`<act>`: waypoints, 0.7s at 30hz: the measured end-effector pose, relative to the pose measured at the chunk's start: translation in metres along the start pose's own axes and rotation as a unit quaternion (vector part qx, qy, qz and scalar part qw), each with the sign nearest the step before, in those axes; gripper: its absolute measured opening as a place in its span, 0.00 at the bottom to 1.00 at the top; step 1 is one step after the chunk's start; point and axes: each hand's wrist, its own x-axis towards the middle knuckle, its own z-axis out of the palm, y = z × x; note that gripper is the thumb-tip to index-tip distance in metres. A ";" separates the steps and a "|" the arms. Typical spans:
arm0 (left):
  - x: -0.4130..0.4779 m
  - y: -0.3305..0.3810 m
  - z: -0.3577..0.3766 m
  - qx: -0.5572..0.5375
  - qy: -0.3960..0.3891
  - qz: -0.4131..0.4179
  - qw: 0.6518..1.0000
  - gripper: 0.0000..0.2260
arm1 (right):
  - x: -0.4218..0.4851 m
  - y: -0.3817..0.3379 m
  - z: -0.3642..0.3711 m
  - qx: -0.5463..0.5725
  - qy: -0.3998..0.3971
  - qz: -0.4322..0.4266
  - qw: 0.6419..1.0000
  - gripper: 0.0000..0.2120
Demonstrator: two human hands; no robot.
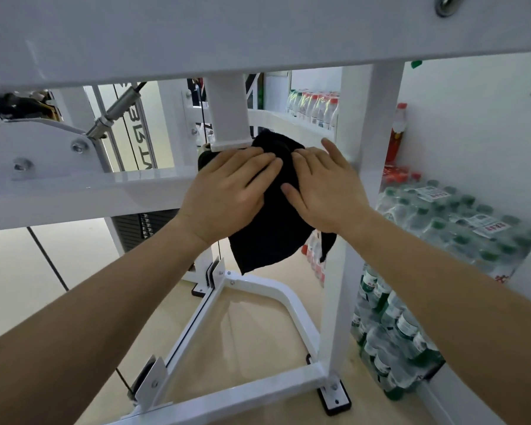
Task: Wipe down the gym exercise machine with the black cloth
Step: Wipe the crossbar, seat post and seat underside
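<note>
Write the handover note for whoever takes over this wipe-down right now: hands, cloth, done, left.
Left hand: open, flat on the black cloth.
Right hand: open, flat on it too.
Cloth: draped over the white painted metal crossbar of the machine, under the short white square post, its end hanging below.
Done: wiped parts cannot be told.
Left: likely the rest of the frame.

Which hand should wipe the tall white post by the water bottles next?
Probably the right hand. It lies flat on the black cloth right beside the white post, its fingers almost reaching it. The left hand presses the cloth on the far side, further from the post.
</note>
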 end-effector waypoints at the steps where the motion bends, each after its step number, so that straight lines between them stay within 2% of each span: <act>1: 0.003 0.008 0.004 0.000 -0.015 -0.003 1.000 0.15 | -0.001 0.008 0.000 -0.027 -0.007 0.003 1.000 0.30; 5: 0.010 0.024 0.020 0.031 -0.076 -0.002 0.997 0.17 | -0.008 0.035 -0.002 -0.108 -0.033 0.005 0.994 0.31; 8: 0.008 0.019 0.018 0.037 -0.095 0.016 0.995 0.15 | -0.008 0.030 0.002 -0.118 -0.023 0.023 0.993 0.30; 10: -0.002 0.011 0.010 0.041 -0.098 0.041 0.993 0.17 | -0.003 0.013 0.006 -0.079 0.003 0.031 0.996 0.29; 13: -0.023 -0.004 -0.001 0.060 -0.104 0.064 0.991 0.18 | 0.006 -0.013 0.013 -0.038 0.038 -0.009 0.999 0.27; 16: -0.031 -0.005 0.000 0.076 -0.094 0.066 0.991 0.19 | 0.003 -0.007 0.014 -0.026 0.043 -0.024 0.998 0.28; 21: 0.000 0.028 0.028 0.065 -0.060 0.039 0.995 0.18 | -0.015 0.034 0.012 -0.124 0.018 0.012 0.992 0.30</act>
